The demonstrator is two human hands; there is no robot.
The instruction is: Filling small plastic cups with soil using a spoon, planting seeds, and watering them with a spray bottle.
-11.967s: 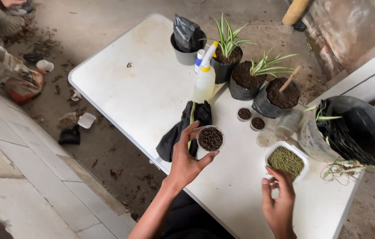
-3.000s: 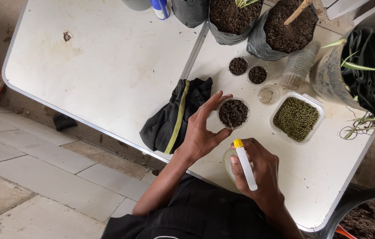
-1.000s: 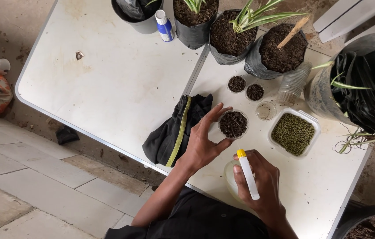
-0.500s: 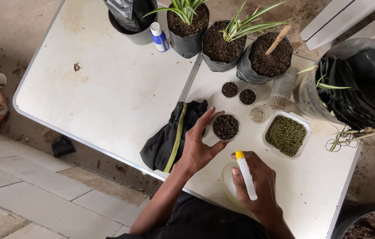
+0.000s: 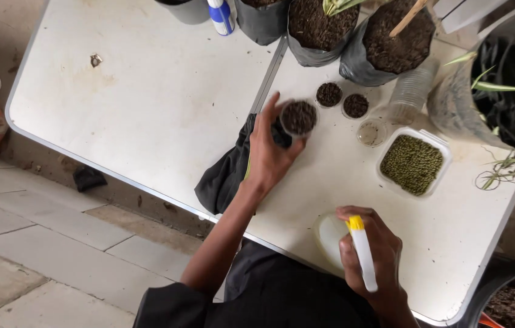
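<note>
Item one: my left hand (image 5: 267, 159), fingers closed around a small soil-filled cup (image 5: 298, 117), held over the white table (image 5: 148, 109) beside a black cloth (image 5: 224, 176). Item two: my right hand (image 5: 370, 255), gripping a spray bottle (image 5: 339, 240) at the near edge. Nearby: two more soil cups (image 5: 342, 100) just beyond, and a tub of green beans (image 5: 412, 164) to the right.

The person wears a dark, seemingly black short-sleeved top; both forearms are bare, with no gloves on either hand.
</note>
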